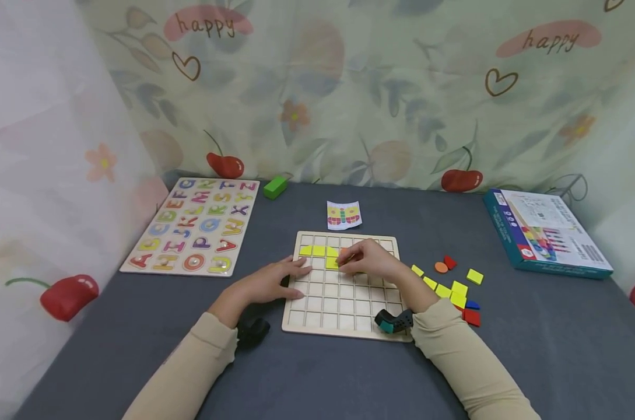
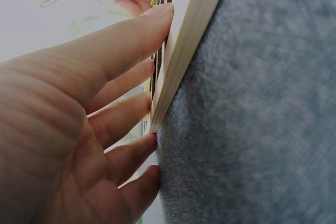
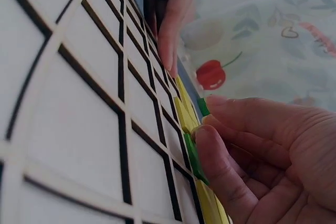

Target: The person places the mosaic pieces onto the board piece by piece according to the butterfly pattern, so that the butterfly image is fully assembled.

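Observation:
A pale gridded wooden board (image 1: 330,304) lies on the grey table. Several yellow tiles (image 1: 319,251) sit in its back rows, and a green tile (image 3: 194,158) shows among them in the right wrist view. My left hand (image 1: 267,284) rests at the board's left edge, thumb and fingers spread and fairly straight along the rim. Over the back rows is my right hand (image 1: 375,259), thumb and fingertips drawn together right by the green tile. Whether anything is between those fingertips is hidden. A small patterned card (image 1: 343,215) lies behind the board.
Loose yellow, red, blue and orange pieces (image 1: 459,289) lie right of the board. An alphabet board (image 1: 192,227) is at the left, with a green block (image 1: 275,187) beside its far corner. A flat box (image 1: 548,230) lies at the back right, before a patterned curtain (image 1: 343,105).

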Demonstrator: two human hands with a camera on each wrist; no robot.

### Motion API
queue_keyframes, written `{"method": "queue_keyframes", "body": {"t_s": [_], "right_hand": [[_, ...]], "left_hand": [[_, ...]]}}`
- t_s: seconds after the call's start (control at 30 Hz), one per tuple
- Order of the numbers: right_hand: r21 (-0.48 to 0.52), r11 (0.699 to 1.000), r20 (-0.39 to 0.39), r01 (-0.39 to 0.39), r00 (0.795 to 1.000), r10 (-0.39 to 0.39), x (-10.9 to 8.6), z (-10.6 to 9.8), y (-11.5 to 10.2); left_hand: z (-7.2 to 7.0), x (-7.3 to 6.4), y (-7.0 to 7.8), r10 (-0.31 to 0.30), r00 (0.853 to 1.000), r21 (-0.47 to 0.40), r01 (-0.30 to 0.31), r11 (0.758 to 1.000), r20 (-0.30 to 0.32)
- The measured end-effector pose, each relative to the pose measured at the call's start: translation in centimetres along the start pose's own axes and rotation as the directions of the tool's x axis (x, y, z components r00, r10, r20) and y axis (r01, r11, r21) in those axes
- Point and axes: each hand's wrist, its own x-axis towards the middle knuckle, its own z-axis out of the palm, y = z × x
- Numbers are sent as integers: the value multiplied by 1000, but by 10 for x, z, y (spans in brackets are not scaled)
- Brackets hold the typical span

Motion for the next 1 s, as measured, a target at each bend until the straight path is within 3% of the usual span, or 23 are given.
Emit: {"method": "queue_keyframes", "body": {"t_s": [0.17,0.33,0.5,0.77,1.0], "right_hand": [[-36,999,-32,-14,999,12,-13,-11,1],[-34,998,-75,-57,996,55,-30,-31,20],[-25,991,-139,-130,982,125,-49,-51,38],[-45,981,-210,-190,962,177,-76,-76,53],[-4,974,-258,-225,942,217,-102,-94,66]], "left_hand": [[0,0,2,2,1000,-2,-2,1000,-6],[1,1,0,2,1000,-1,-2,1000,-5],[3,1,0,9,1000,-10,-9,1000,-5],[3,1,-1,1,1000,-1,-1,1000,-7],[3,2,-1,-5,1000,3,5,1000,-7]]}}
